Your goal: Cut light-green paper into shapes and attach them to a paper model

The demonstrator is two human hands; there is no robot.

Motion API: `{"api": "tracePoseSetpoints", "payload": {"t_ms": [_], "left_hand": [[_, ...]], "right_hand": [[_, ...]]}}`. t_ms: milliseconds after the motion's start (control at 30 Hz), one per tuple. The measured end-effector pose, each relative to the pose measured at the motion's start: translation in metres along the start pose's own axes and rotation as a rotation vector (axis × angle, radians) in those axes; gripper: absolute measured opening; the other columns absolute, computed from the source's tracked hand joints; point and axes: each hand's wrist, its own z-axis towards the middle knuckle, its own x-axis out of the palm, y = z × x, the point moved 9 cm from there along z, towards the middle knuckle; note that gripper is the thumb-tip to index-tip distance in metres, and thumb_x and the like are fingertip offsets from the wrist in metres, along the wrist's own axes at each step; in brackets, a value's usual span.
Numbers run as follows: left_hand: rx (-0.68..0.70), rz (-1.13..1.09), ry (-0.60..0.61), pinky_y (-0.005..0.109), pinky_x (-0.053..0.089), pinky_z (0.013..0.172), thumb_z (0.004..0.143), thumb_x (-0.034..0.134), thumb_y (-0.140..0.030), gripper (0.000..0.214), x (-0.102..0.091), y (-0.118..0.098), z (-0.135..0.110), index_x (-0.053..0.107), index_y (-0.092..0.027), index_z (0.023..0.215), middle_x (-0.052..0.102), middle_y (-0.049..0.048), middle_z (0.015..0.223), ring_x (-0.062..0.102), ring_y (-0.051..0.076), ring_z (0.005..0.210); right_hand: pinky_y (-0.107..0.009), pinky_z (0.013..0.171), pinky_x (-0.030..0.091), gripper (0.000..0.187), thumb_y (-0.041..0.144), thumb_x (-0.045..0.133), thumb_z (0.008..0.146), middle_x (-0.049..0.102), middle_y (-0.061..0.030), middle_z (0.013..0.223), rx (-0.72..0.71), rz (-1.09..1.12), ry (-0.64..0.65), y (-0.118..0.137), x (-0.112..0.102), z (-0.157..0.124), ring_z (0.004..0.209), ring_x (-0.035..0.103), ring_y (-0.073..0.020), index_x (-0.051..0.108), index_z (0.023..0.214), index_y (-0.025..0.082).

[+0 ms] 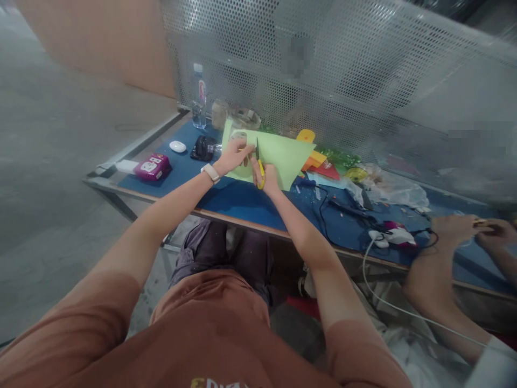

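Note:
A light green paper sheet [285, 153] is in front of me above the blue table, its right part spreading past my hands. My right hand [269, 177] is closed around yellow-handled scissors [261, 175]. Their dark blades point away from me, over the paper. Just left of the blades, my left hand [234, 155] is closed on the sheet with bent fingers, and a pale band circles that wrist. What lies between the left fingertips is too small to make out.
A water bottle [199, 97], white mouse-shaped object [177, 146], purple packet [152, 167] and black pouch [203, 148] stand left. Coloured paper scraps [325, 168], plastic bags [398, 186] and cables lie right. Another person's hands [456, 229] work at far right. A perforated metal panel [343, 70] rises behind.

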Motion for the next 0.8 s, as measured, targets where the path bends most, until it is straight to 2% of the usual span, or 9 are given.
{"api": "tracePoseSetpoints", "payload": {"t_ms": [100,233,500,800], "left_hand": [[0.007,0.007,0.008,0.024,0.048,0.050,0.118,0.089,-0.059,0.053,0.000,0.000,0.000,0.064,-0.024,0.086,0.069,0.0009,0.068,0.065,0.013,0.053],[0.010,0.003,0.023,0.024,0.048,0.050,0.118,0.088,-0.055,0.051,0.001,0.003,0.001,0.064,-0.024,0.085,0.072,0.0020,0.070,0.066,0.012,0.054],[0.009,0.006,0.030,0.022,0.048,0.052,0.120,0.087,-0.041,0.047,0.001,0.004,0.001,0.062,-0.024,0.084,0.071,-0.0005,0.068,0.065,0.010,0.053],[0.003,0.017,0.023,0.021,0.046,0.051,0.119,0.088,-0.041,0.048,-0.001,0.012,0.002,0.060,-0.024,0.083,0.074,0.0002,0.068,0.067,0.010,0.053]], "right_hand": [[-0.028,0.048,0.049,0.086,0.092,0.076,0.116,0.054,-0.0007,0.048,-0.010,0.020,-0.047,0.001,-0.004,-0.001,0.044,0.057,-0.0156,0.046,0.061,0.032],[-0.029,0.051,0.051,0.086,0.088,0.071,0.121,0.055,-0.0020,0.048,-0.035,0.008,-0.032,0.006,-0.004,-0.005,0.045,0.056,-0.0157,0.049,0.059,0.031],[-0.031,0.053,0.055,0.084,0.083,0.076,0.121,0.054,-0.0024,0.047,-0.010,0.006,-0.036,0.014,-0.006,-0.009,0.045,0.058,-0.0175,0.049,0.060,0.031],[-0.032,0.054,0.054,0.090,0.086,0.076,0.120,0.053,-0.0025,0.046,-0.026,-0.014,-0.036,0.014,-0.005,-0.010,0.046,0.058,-0.0176,0.049,0.054,0.031]]}}
